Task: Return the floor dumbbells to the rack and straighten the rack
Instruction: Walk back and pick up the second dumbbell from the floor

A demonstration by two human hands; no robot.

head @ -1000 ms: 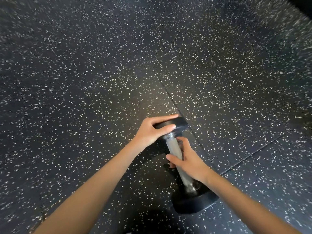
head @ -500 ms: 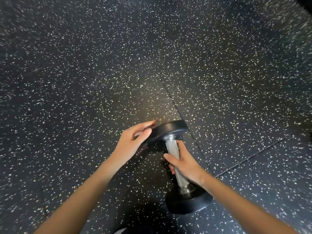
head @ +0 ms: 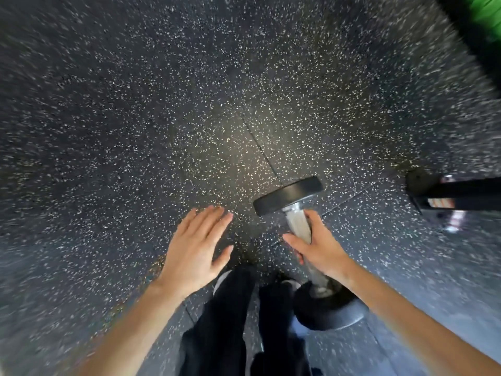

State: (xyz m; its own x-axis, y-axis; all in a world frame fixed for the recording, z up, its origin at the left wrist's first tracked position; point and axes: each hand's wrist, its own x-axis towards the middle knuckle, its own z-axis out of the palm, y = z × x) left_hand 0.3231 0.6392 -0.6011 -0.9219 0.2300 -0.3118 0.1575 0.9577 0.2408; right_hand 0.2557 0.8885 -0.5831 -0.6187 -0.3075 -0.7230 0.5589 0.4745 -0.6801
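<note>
A dumbbell point(head: 291, 195) with black round heads and a silver handle hangs over the speckled rubber floor, its far head pointing away from me. My right hand point(head: 318, 246) is shut around the handle's middle and carries it. My left hand point(head: 196, 246) is off the dumbbell, to its left, flat with fingers spread and holding nothing. The near head point(head: 329, 312) sits low beside my legs. The rack itself is not clearly in view.
A black metal frame foot with a round cap point(head: 447, 192) reaches in from the right edge. Something green point(head: 488, 12) shows in the top right corner. My dark trouser legs and shoes point(head: 238, 316) are below the hands. The view is motion-blurred.
My left hand let go of the far head and drew back open. The right hand has lifted the dumbbell; the view swung, bringing my legs and the frame on the right into sight.
</note>
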